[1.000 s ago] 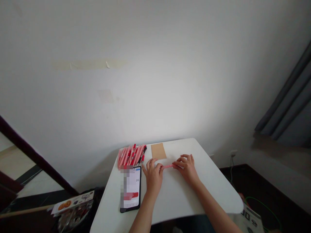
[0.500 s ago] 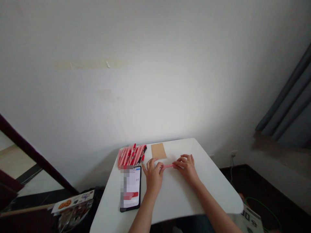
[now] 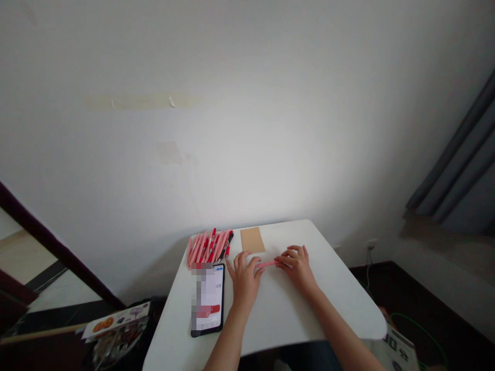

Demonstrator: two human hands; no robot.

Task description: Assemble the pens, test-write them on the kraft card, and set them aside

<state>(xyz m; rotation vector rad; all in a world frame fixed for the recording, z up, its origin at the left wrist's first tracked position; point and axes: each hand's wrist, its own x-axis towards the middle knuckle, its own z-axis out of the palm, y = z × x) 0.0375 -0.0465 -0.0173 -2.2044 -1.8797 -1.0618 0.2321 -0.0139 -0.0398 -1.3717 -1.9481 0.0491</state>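
Note:
A pink pen [image 3: 267, 264] lies crosswise between my two hands, low over the white table [image 3: 282, 314]. The fingertips of my left hand [image 3: 245, 275] pinch its left end. At its right end, the thumb and fingers of my right hand [image 3: 297, 268] close on it. Beyond my left hand lies a row of pink, red and black pens [image 3: 209, 248] at the table's back left. A tan card or notepad [image 3: 252, 240] rests flat behind my left hand, apart from it.
A phone [image 3: 211, 304] with a lit screen lies left of my left forearm. The table backs onto a white wall [image 3: 247, 129]. On the floor at left stands a bag [image 3: 124, 340] of odds and ends; a grey curtain [image 3: 460, 175] hangs at right.
The digits on the phone screen have changed. My left fingers have loosened slightly around the pen's end; otherwise both hands and the pen stay nearly in place.

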